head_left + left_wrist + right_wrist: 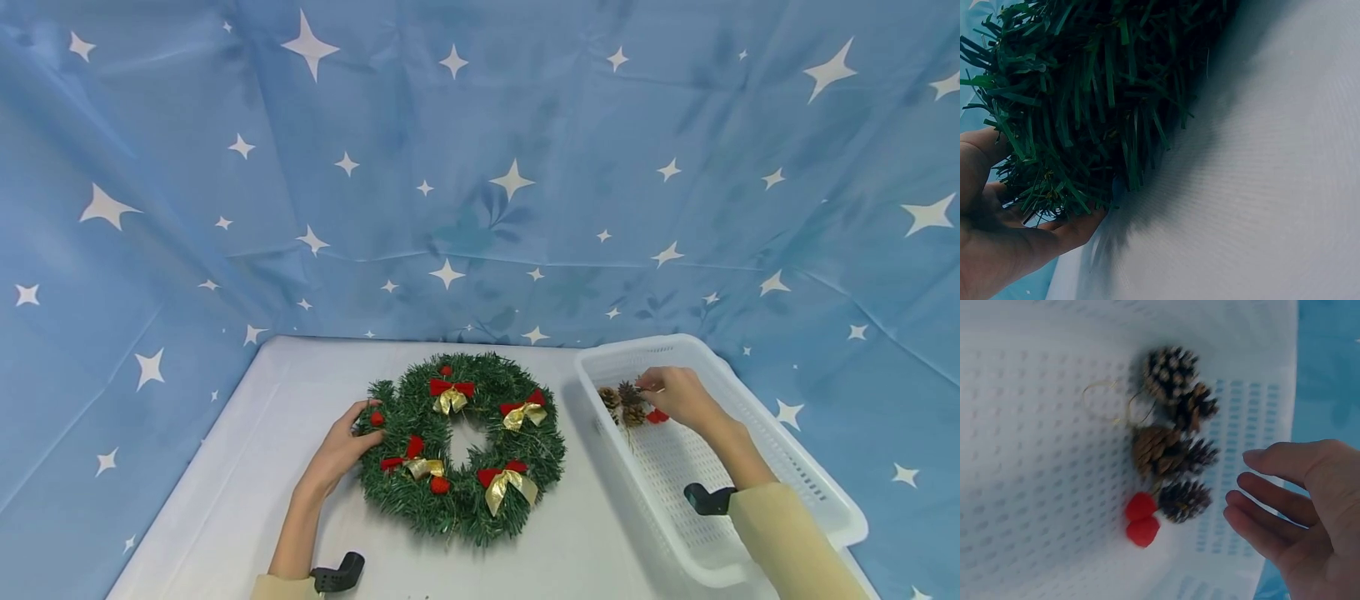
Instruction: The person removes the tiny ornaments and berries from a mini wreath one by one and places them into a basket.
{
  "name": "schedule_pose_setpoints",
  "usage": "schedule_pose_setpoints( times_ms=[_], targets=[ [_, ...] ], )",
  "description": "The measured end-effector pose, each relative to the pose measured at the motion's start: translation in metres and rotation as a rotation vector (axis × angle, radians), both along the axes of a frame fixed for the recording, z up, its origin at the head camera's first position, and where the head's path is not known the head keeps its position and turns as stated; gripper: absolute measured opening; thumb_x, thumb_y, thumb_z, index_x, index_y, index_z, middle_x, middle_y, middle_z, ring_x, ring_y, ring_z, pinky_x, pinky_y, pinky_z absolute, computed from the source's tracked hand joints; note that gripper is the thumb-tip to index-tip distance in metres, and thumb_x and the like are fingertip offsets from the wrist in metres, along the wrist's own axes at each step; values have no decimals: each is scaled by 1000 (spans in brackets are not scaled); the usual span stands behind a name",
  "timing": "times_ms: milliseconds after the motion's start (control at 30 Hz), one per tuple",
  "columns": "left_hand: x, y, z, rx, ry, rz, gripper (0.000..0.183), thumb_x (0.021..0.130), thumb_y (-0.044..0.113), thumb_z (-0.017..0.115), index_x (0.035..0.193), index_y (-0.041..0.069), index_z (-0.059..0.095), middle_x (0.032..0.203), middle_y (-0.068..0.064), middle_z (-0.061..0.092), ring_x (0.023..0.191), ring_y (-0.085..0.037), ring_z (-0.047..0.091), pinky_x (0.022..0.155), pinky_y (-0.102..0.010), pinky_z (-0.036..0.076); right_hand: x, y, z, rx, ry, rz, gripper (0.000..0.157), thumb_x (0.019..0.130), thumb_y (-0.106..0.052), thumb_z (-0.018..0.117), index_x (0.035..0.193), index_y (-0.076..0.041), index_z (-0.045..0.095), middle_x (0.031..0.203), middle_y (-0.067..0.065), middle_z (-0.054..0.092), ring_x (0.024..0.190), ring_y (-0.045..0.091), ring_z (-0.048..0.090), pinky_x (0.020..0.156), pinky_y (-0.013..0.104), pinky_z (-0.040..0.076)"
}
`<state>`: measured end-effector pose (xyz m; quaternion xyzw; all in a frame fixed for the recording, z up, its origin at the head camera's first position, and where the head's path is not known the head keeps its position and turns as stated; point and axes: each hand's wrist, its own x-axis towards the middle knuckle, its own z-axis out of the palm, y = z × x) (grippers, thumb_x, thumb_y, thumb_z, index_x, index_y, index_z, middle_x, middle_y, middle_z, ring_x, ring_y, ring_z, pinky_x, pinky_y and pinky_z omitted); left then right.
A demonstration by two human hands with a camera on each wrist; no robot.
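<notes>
A green tinsel wreath (465,504), dressed with red and gold bows and red berries, lies on the white table. My left hand (339,450) grips its left edge, the thumb above and the fingers tucked beneath; in the left wrist view, the fingers (1079,230) curl under the green strands. Over the far end of a white plastic basket (675,546) is my right hand (681,398), its fingers loosely bent with nothing between them in the right wrist view. Several pine cones (1159,450) lie close to its fingertips, beside a pair of red berries (1142,519).
The basket stands right of the wreath, its raised rim and perforated walls around the cones. Thin gold loops (1100,403) trail from the cones. A blue curtain with white stars (465,208) hangs behind and at the sides of the table (247,500).
</notes>
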<state>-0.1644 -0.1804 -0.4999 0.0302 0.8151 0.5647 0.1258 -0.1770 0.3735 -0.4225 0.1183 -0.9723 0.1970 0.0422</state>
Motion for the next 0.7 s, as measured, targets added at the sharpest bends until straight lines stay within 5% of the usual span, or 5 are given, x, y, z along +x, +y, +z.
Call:
schedule_pose_setpoints(
  times_ms=[333, 700],
  targets=[
    [-2, 0, 0, 15, 4, 1, 58, 102, 17, 62, 155, 15, 40, 170, -23, 14, 150, -54, 22, 107, -61, 41, -1, -44, 34, -37, 25, 75, 17, 94, -1, 66, 107, 4, 75, 104, 21, 75, 94, 38, 71, 81, 52, 58],
    [0, 0, 0, 12, 5, 2, 58, 102, 18, 62, 155, 16, 40, 170, -23, 13, 147, -50, 32, 93, -43, 44, -7, -69, 39, -64, 35, 117, 25, 94, -3, 68, 117, 6, 71, 112, 24, 73, 98, 39, 71, 81, 50, 59]
  ],
)
